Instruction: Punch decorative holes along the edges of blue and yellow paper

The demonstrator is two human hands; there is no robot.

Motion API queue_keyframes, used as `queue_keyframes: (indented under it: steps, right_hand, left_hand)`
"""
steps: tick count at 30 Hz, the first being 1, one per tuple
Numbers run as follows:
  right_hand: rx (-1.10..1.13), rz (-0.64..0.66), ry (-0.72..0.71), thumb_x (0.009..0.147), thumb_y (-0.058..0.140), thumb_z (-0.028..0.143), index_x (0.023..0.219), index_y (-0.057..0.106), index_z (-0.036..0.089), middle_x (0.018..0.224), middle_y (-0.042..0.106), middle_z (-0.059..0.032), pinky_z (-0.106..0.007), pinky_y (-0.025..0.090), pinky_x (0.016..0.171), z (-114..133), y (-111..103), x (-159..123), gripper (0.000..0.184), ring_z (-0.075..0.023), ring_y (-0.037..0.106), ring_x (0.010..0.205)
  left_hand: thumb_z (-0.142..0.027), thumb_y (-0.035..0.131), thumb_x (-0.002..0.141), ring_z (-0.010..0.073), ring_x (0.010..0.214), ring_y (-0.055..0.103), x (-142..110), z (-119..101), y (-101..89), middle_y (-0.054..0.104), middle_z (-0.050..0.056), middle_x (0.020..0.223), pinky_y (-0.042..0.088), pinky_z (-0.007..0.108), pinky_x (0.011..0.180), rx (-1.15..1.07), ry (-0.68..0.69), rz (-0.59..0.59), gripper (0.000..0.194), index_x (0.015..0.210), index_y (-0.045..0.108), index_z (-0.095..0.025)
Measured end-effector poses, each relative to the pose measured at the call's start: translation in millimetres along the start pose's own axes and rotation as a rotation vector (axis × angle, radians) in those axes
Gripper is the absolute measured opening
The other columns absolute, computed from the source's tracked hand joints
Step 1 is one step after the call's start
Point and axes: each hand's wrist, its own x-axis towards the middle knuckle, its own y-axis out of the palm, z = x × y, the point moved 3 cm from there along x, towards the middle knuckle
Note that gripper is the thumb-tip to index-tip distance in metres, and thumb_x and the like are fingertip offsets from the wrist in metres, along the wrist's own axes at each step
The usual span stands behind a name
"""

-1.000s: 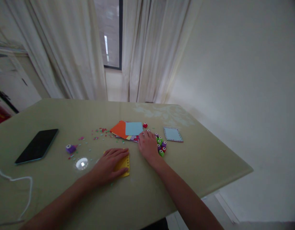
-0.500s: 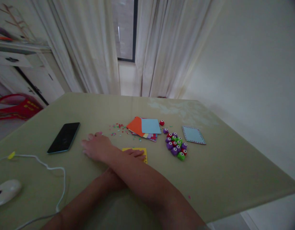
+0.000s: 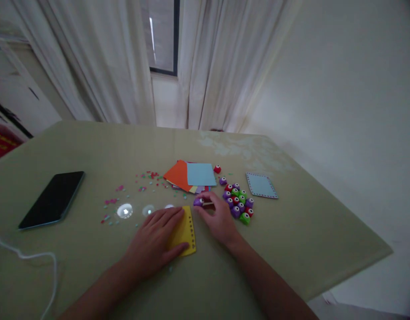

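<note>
While pinning the yellow card (image 3: 182, 238) to the table (image 3: 291, 240) with a flat left hand (image 3: 156, 233), gripping a small purple piece (image 3: 198, 202) with the right hand (image 3: 220, 220)! Good base on the left: fingers straight and close together over the card, thumb set apart toward the near edge. Across to the right: pinching the piece firmly between thumb and forefinger, at the far right corner of the card. Touching paper or just clear of it? Impossible to tell from this angle. Probably a little hole punch, judging by the row of dark holes down the card's right edge. Careful here! Press evenly through the left palm, but watch that thumb, lying close to the holes. Set the piece square to the edge, never slanted, to avoid creasing the corner. Match the spacing of the row, squeeze once, then release fully before sliding along. Rush it, and risk tearing one hole into another. Nearby, beyond the right wrist, a cluster of purple, red and green pieces (image 3: 236, 200); farther back, fanned coloured sheets (image 3: 201, 174); off to the left, scattered tiny bits (image 3: 153, 174).
</note>
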Motion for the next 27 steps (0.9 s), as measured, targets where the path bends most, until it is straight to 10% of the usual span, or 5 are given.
queue_keyframes:
  steps: [27]
  right_hand:
    - [0.003,0.170,-0.012,0.088,0.079,0.018,0.115,0.074,0.020,0.105,0.081,-0.0046,-0.032,0.063,0.085,-2.5,-0.9,-9.2,0.027,-0.0187,0.077,0.089]
  left_hand:
    - [-0.047,0.069,0.104,0.0323,0.134,0.061,-8.0,3.1,-5.9,0.065,0.008,0.152,0.048,0.050,0.113,0.010,-0.030,-0.034,0.062,0.159,0.048,-0.028]
